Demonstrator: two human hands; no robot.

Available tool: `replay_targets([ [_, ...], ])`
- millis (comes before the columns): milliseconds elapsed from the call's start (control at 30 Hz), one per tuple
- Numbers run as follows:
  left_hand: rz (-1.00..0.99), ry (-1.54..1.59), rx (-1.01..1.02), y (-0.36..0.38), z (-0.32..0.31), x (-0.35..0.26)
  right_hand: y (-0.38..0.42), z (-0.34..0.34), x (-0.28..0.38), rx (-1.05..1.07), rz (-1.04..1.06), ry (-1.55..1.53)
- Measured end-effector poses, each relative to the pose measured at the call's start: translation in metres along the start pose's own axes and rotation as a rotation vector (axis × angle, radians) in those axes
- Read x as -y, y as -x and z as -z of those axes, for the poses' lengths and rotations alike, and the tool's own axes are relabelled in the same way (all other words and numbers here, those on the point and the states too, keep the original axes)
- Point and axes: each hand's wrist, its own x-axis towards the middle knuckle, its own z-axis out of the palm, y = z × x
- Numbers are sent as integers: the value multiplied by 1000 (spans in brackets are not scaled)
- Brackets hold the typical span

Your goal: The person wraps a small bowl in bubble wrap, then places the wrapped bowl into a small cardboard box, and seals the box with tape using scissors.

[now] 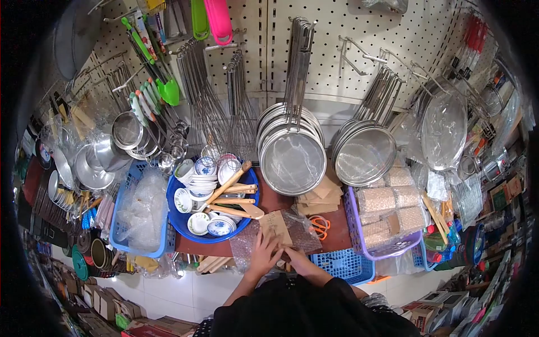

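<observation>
A flat piece of brown cardboard (274, 226) lies on a sheet of clear bubble wrap (306, 231) at the table's front edge. My left hand (263, 255) rests on the lower left of the cardboard with its fingers stretched out. At the lower right corner of the cardboard, my right hand (300, 263) has its fingers bent and close together, seemingly pinching the edge; its fingertips are partly hidden. Orange-handled scissors (320, 227) lie just right of the bubble wrap. More brown cardboard pieces (320, 199) are stacked behind them.
Left stands a blue basin (184, 229) of small dishes and wooden-handled tools, beside a blue basket (117, 224) of plastic wrap. A purple basket (359, 238) holds bubble-wrapped bundles at right. Round strainers (293, 163) and whisks (196, 78) hang above. A blue crate (342, 267) sits low right.
</observation>
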Motion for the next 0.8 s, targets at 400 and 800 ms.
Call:
replay_targets([
  [400,65,-25,-11,3,-13,-4,-15,46,99,-692,933,1435],
  [800,106,19,30,5,-9,-12,-40,27,84,-183,667,774],
])
